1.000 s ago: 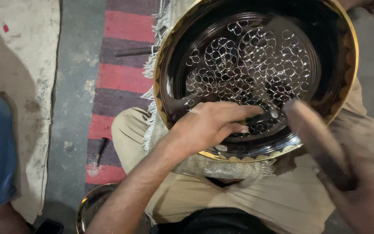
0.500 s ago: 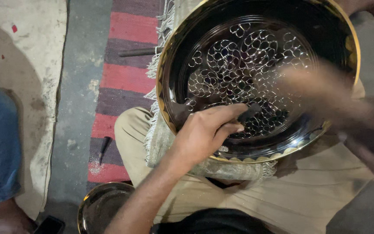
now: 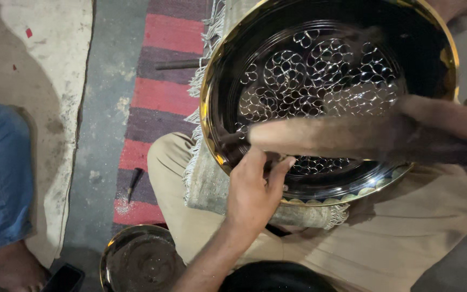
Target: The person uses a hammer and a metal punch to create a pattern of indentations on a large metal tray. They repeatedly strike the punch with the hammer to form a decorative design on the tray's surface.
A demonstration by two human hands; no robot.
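Head view: big round brass tray [image 3: 433, 40] rests tilted on my lap, on a fringed cloth [image 3: 209, 181] over my beige trousers [image 3: 406, 238]. Tray centre is dark, worked with a ring pattern [image 3: 320, 81]; rim is gold, scalloped at the near edge.

Left hand [image 3: 255, 192] sits at the tray's near-left rim, fingers curled tight around a thin metal punch [image 3: 233, 137]. Its tip is on the tray's inner surface, left of the pattern.

Right hand [image 3: 433, 121] comes in from the right, across the tray. It's motion-blurred. It looks clenched on a long brown tool [image 3: 320, 138], probably a mallet, that stretches left toward the punch head. Blur is too heavy to tell whether the two touch.

Around me: red and purple striped rug [image 3: 160, 70] on a grey floor [image 3: 106, 108], a metal rod [image 3: 177, 64] on it near the tray's upper left, a small dark tool [image 3: 133, 181] at the rug's edge. A second, smaller tray [image 3: 139, 259] lies by my left knee. Another person's blue-jeaned leg [image 3: 1, 178] is at far left.
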